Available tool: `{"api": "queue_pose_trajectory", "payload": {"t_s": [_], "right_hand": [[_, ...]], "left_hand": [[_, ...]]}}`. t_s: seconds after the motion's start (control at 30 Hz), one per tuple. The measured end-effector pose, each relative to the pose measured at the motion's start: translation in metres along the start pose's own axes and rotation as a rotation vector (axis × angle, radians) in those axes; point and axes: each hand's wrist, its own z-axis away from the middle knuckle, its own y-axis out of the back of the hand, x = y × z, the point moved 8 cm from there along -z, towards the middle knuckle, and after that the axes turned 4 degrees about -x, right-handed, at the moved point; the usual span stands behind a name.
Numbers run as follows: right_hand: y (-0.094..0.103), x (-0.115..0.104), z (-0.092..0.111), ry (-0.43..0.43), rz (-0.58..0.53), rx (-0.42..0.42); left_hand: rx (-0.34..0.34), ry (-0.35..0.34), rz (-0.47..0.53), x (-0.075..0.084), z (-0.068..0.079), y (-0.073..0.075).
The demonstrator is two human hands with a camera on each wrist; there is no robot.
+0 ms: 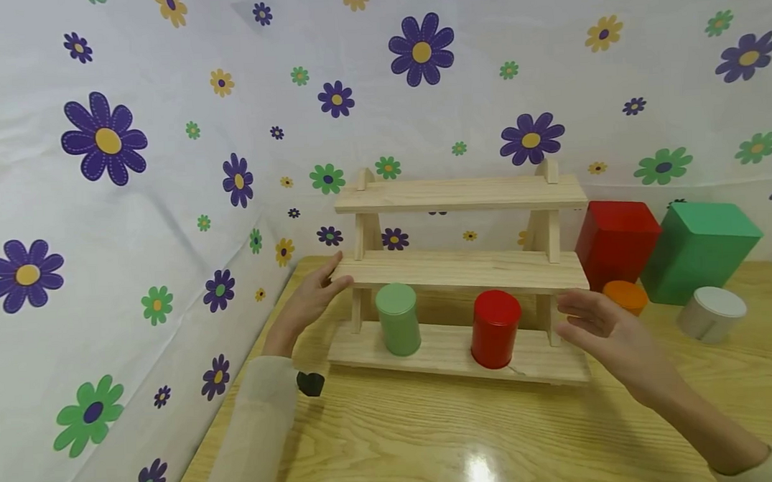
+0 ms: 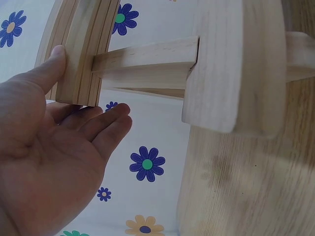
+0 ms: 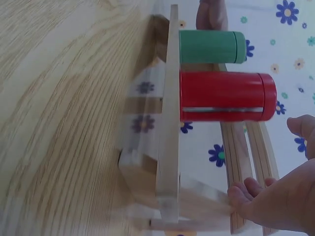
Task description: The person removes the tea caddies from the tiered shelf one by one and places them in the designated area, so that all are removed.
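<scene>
A three-tier wooden display shelf stands on the table. At the left end of its middle board my left hand holds on, thumb on the front edge and the other fingers around the board's end. Opposite it, my right hand is at the right end, fingertips at the board and thumb held apart. On the bottom board stand a light green can on the left and a red can on the right, both upright with lids on.
Right of the shelf, a red box and a green box stand at the back of the table. An orange can and a white can are in front of them. Flower-printed cloth hangs behind and at the left.
</scene>
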Motion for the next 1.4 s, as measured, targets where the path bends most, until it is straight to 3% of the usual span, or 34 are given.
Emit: {"api": "queue_pose_trajectory", "payload": {"t_s": [0.57, 1.03, 1.4], "right_hand": [[-0.054, -0.021, -0.021, 0.086, -0.092, -0.068], [-0.076, -0.026, -0.031, 0.114, -0.147, -0.062], [-0.078, -0.027, -0.029, 0.113, -0.127, -0.050]], "left_hand": [[0.009, -0.006, 0.025, 0.000, 0.002, 0.000], [0.007, -0.007, 0.021, 0.001, 0.001, 0.000], [0.011, -0.009, 0.041, 0.001, 0.002, 0.000]]}}
